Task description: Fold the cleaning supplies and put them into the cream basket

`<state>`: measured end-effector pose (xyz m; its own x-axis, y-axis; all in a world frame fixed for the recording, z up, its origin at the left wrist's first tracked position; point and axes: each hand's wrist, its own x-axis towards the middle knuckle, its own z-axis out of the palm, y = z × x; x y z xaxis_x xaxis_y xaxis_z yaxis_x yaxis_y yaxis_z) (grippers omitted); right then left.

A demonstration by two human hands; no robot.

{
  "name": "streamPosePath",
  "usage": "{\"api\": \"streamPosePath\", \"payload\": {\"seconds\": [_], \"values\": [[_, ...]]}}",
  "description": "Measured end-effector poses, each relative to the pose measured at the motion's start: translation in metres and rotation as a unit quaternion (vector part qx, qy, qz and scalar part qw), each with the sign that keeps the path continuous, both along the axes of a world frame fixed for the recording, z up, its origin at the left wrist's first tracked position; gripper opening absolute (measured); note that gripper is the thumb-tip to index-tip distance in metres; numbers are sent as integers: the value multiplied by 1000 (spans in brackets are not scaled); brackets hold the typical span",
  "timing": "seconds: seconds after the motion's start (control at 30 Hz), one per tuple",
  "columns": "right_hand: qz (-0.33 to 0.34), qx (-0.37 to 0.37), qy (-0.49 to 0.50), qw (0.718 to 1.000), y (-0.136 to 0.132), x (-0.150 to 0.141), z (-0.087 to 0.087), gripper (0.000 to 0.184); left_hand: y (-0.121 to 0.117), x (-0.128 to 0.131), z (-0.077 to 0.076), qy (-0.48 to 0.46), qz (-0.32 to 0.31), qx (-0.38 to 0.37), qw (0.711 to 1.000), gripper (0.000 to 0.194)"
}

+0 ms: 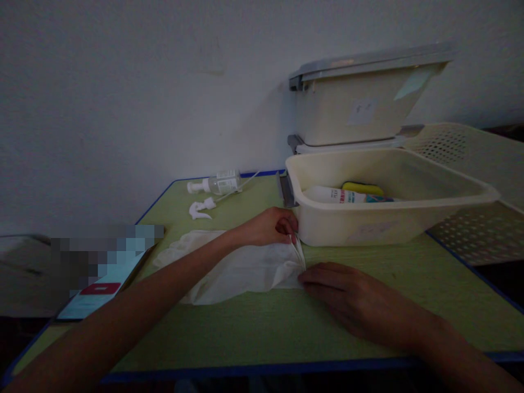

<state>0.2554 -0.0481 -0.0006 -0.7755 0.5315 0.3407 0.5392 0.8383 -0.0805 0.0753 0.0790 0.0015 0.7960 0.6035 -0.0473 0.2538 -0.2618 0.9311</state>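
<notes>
Dim, grainy light with soft wall shadows.

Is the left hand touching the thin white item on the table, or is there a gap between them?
Touching. The head view shows the left hand pinching the thin white item by its right edge, between the fingers.
</notes>
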Motion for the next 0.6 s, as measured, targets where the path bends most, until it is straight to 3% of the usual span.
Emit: {"api": "streamPosePath", "payload": {"seconds": [0.2, 0.33, 0.47, 0.6], "values": [[-76, -52, 40, 995, 0, -5, 0, 20, -1, 1, -5, -32, 23, -24, 999, 19], [-144, -21, 91, 985, 7, -18, -5, 16, -1, 1, -5, -32, 27, -34, 999, 18], [-150, -2, 46, 988, 16, -27, -12, 15, -1, 1, -5, -37, 39, -46, 997, 19], [-115, 27, 5, 993, 18, -22, -14, 10, -4, 1, -5, -44, 49, -52, 996, 17]]}}
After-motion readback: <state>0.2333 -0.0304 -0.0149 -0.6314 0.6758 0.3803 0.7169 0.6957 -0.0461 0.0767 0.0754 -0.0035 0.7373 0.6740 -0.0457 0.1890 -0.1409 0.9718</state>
